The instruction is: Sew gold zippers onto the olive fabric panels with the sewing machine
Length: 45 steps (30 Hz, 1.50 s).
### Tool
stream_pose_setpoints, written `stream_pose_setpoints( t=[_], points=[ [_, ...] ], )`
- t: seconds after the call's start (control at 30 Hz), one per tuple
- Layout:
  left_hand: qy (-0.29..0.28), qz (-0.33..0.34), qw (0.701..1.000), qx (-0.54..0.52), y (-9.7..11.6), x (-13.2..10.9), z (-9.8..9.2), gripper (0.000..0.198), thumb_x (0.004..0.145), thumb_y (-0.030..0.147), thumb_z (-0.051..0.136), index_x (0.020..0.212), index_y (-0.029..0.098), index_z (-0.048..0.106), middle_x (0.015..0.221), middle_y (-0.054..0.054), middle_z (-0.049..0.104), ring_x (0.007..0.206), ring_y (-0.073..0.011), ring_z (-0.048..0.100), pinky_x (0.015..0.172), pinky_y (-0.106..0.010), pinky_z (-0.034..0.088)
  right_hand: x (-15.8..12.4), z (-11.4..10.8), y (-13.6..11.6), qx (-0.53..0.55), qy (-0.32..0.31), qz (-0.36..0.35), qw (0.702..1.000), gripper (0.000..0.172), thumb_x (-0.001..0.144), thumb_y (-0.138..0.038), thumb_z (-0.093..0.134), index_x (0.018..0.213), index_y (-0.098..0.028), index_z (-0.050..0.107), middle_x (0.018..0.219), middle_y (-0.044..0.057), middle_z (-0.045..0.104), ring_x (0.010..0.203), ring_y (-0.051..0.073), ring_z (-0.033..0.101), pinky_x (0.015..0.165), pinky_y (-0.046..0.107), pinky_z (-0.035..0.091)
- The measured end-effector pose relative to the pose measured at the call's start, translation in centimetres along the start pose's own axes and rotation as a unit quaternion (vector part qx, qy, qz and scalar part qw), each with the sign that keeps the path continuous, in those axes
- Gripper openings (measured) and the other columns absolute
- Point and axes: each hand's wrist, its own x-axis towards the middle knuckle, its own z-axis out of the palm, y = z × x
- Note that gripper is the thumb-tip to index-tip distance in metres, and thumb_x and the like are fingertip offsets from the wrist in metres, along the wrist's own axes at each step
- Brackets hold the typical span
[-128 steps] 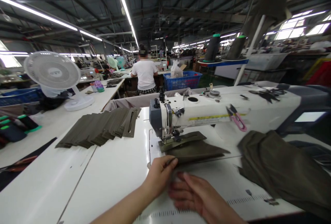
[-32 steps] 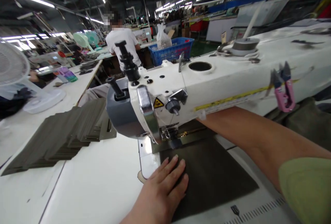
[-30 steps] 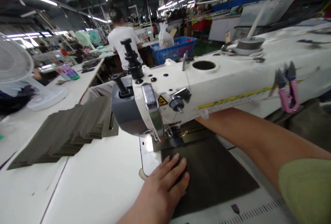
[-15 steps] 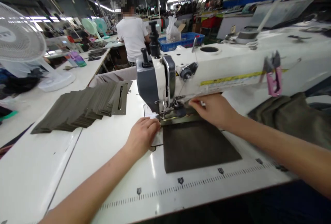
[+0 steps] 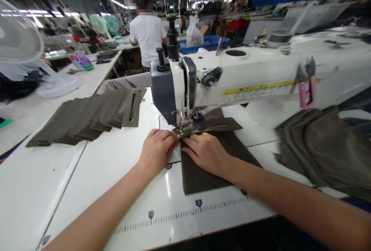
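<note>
Head view: left hand (image 5: 158, 152) pressed down at the near end of the slotted metal plate (image 5: 208, 124), fingers flat and open, gripping nothing. Right hand (image 5: 205, 152) spread flat on the dark green cloth panel (image 5: 203, 177), also ungripped. Panel tucked under the plate, at the sewing machine's foot (image 5: 185, 126). Seemingly lining up before stitching; next move called for holding everything square.

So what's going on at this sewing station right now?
A person is working at an industrial sewing machine. Their right hand lies flat on an olive fabric panel, whose far end sits under a slotted metal template. Their left hand rests beside the panel, fingertips at the template. A stack of olive fabric pieces lies further left.
</note>
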Motion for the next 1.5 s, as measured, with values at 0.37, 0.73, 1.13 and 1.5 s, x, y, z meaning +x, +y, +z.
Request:
stream_pose_setpoints(
  t=[0.37, 0.73, 1.13, 1.5],
  points=[
    [-0.040, 0.009, 0.994, 0.099, 1.3, 0.1, 0.0, 0.017, 0.086, 0.016, 0.044, 0.089, 0.014, 0.060, 0.087, -0.010, 0.061, 0.083, -0.0236, 0.057, 0.079, -0.041, 0.044, -0.2, -0.1, 0.3, -0.026, 0.079, -0.020, 0.996, 0.029, 0.085, -0.022, 0.050, 0.107, -0.004, 0.059, 0.111, 0.015, 0.059, 0.108, 0.027, 0.047, 0.095, 0.042, 0.034],
    [-0.043, 0.007, 0.988, 0.145, 2.0, 0.6, 0.2, 0.017, 0.085, 0.016, 0.046, 0.086, 0.012, 0.062, 0.084, -0.011, 0.061, 0.079, -0.0247, 0.057, 0.076, -0.041, 0.045, 0.0, 0.2, 0.4, 0.008, 0.011, -0.007, 1.000, 0.032, 0.085, -0.020, 0.048, 0.109, -0.003, 0.057, 0.115, 0.019, 0.055, 0.106, 0.028, 0.047, 0.093, 0.041, 0.038],
    [-0.018, 0.000, 0.991, 0.134, 1.5, 0.6, 0.9, 0.017, 0.086, 0.014, 0.044, 0.082, 0.013, 0.060, 0.079, -0.008, 0.059, 0.074, -0.0211, 0.055, 0.072, -0.036, 0.044, 0.4, 0.7, 0.7, 0.001, 0.034, -0.013, 0.999, 0.026, 0.083, -0.018, 0.048, 0.104, -0.006, 0.059, 0.108, 0.017, 0.057, 0.098, 0.028, 0.051, 0.086, 0.041, 0.042],
    [-0.009, -0.017, 0.994, 0.108, 1.1, 0.7, 1.0, 0.013, 0.084, 0.013, 0.047, 0.078, 0.013, 0.060, 0.078, -0.008, 0.059, 0.075, -0.0214, 0.056, 0.073, -0.037, 0.045, 1.0, 1.1, 1.0, 0.010, 0.057, -0.009, 0.998, 0.021, 0.082, -0.014, 0.050, 0.099, -0.008, 0.062, 0.104, 0.014, 0.060, 0.097, 0.026, 0.052, 0.088, 0.039, 0.041]
  ],
)
